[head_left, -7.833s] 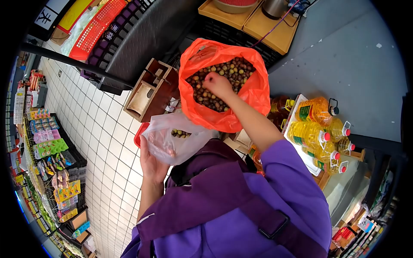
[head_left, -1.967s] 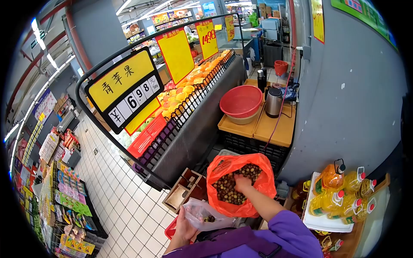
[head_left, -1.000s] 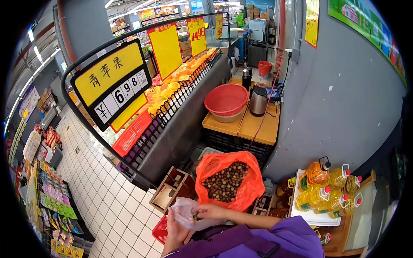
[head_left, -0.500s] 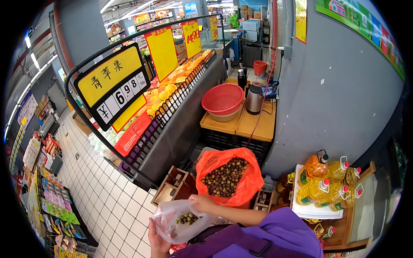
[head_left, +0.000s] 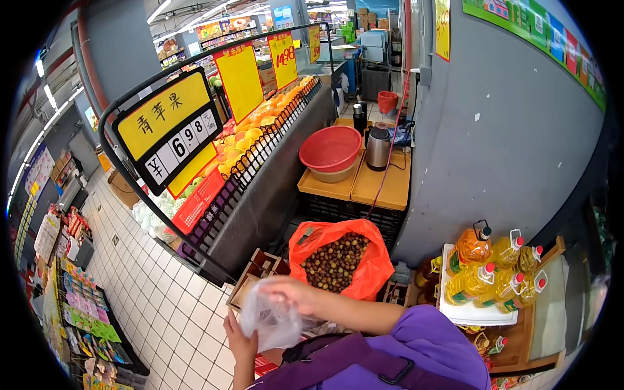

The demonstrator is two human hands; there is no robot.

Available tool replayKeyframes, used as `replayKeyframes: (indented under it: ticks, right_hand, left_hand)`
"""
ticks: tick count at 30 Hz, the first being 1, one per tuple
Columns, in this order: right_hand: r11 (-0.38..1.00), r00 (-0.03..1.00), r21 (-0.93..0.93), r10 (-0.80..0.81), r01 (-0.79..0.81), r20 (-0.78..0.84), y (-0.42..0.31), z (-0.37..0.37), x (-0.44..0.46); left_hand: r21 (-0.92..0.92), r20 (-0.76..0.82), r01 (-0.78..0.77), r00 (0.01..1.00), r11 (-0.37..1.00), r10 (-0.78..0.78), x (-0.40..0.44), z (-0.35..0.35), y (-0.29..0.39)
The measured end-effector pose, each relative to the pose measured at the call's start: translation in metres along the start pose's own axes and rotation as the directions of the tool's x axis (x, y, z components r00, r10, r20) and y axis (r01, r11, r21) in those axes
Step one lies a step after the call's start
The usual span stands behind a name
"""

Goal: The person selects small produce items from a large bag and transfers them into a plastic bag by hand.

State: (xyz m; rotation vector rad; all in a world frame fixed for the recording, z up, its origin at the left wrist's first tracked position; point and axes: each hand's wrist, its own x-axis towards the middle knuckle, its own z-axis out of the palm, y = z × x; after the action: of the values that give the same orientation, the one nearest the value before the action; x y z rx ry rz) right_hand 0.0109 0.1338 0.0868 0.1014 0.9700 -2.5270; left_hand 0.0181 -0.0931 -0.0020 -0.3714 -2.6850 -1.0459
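Note:
A translucent white plastic bag (head_left: 272, 325) hangs between my two hands at the lower middle. My left hand (head_left: 242, 335) grips its left side, low down. My right hand (head_left: 288, 294) is closed on the bag's top edge, its fingers partly blurred. No fruit shows through the bag from this angle. Just behind my right forearm stands an open orange-red bag (head_left: 376, 272), full of small round brown and green fruits (head_left: 335, 261); neither hand touches those fruits.
A wooden box (head_left: 255, 276) stands left of the orange-red bag. Behind are a red basin (head_left: 330, 148) and a metal kettle (head_left: 377, 149) on trays. Oil bottles (head_left: 469, 284) stand on a white tray at right. A fruit stand (head_left: 260, 188) with price signs runs along the left.
My right hand has left the fruits in the orange-red bag and moved to the white bag. The white bag's top has been drawn up, hiding the fruits seen in it before.

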Motion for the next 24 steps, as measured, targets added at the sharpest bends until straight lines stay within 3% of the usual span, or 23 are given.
replayKeyframes:
  ticks: [2, 3, 4, 5, 6, 7, 8, 10, 12, 14, 15, 16, 18, 19, 22, 23, 24]
  right_hand:
    - [0.981, 0.971, 0.192, -0.07, 0.025, 0.228, -0.025, -0.022, -0.005]
    - [0.982, 0.967, 0.186, -0.071, 0.026, 0.243, -0.024, -0.03, -0.001]
    - [0.982, 0.969, 0.19, -0.065, 0.019, 0.237, -0.019, -0.028, -0.003]
    - [0.981, 0.991, 0.193, -0.048, 0.024, 0.121, -0.015, -0.021, -0.004]
    - [0.981, 0.999, 0.191, -0.037, 0.034, 0.008, -0.012, -0.017, -0.003]
    - [0.985, 0.999, 0.17, -0.024, 0.028, -0.022, -0.003, -0.022, 0.003]
    - [0.985, 0.999, 0.17, -0.03, 0.032, -0.019, -0.003, -0.021, 0.002]
    - [0.988, 0.99, 0.066, -0.135, 0.137, -0.043, -0.001, -0.019, -0.004]
    - [0.987, 0.988, 0.049, -0.154, 0.155, -0.013, 0.009, -0.036, -0.002]
    - [0.998, 0.998, 0.025, -0.049, 0.05, -0.046, 0.021, -0.05, -0.001]
    - [0.999, 0.998, 0.03, -0.024, 0.026, -0.062, 0.026, -0.058, -0.001]
    - [1.0, 0.992, 0.017, -0.013, 0.016, -0.122, 0.026, -0.057, -0.006]
    - [0.999, 0.991, -0.016, -0.04, 0.039, -0.126, 0.029, -0.065, -0.013]
    - [0.999, 0.991, -0.014, -0.041, 0.039, -0.126, 0.034, -0.07, -0.012]
    - [0.986, 0.967, -0.16, -0.077, 0.039, -0.241, 0.036, -0.089, -0.017]
    - [0.962, 0.978, -0.266, -0.115, 0.065, -0.174, 0.032, -0.092, -0.024]
    - [0.926, 0.984, -0.365, -0.142, 0.095, -0.104, 0.029, -0.097, -0.031]
  left_hand:
    - [0.191, -0.028, 0.054, 0.998, 0.98, -0.049, -0.013, 0.006, -0.062]
    - [-0.002, -0.101, 0.258, 0.961, 0.966, -0.257, -0.009, -0.009, -0.031]
    - [0.0, -0.094, 0.266, 0.96, 0.964, -0.265, -0.013, -0.01, -0.035]
    - [-0.357, 0.084, 0.485, 0.868, 0.799, -0.489, -0.015, -0.013, -0.042]
    - [-0.608, 0.323, 0.644, 0.735, 0.465, -0.596, -0.013, -0.014, -0.045]
    - [-0.81, 0.286, 0.496, 0.799, 0.312, -0.528, -0.015, -0.015, -0.012]
    - [-0.81, 0.283, 0.493, 0.803, 0.317, -0.524, -0.013, -0.021, 0.01]
    - [-0.903, 0.266, 0.394, 0.825, 0.17, -0.499, -0.01, -0.029, 0.038]
    - [-0.898, 0.269, 0.407, 0.809, 0.168, -0.523, -0.004, -0.019, 0.013]
    - [-0.836, 0.548, 0.501, 0.739, -0.223, -0.392, 0.002, -0.011, -0.026]
    - [-0.791, 0.607, 0.522, 0.735, -0.318, -0.302, 0.004, -0.01, -0.024]
    - [-0.791, 0.606, 0.521, 0.736, -0.321, -0.3, 0.004, -0.011, -0.01]
    - [-0.767, 0.61, 0.641, 0.731, 0.004, -0.305, 0.005, -0.011, 0.017]
    - [-0.731, 0.669, 0.682, 0.718, 0.004, -0.193, 0.007, -0.003, 0.001]
    - [-0.658, 0.704, 0.744, 0.662, 0.113, -0.256, 0.004, 0.0, 0.022]
    - [-0.595, 0.804, 0.804, 0.595, -0.002, 0.003, 0.002, 0.008, -0.031]
    - [-0.593, 0.805, 0.805, 0.593, 0.003, 0.006, 0.004, 0.007, -0.01]
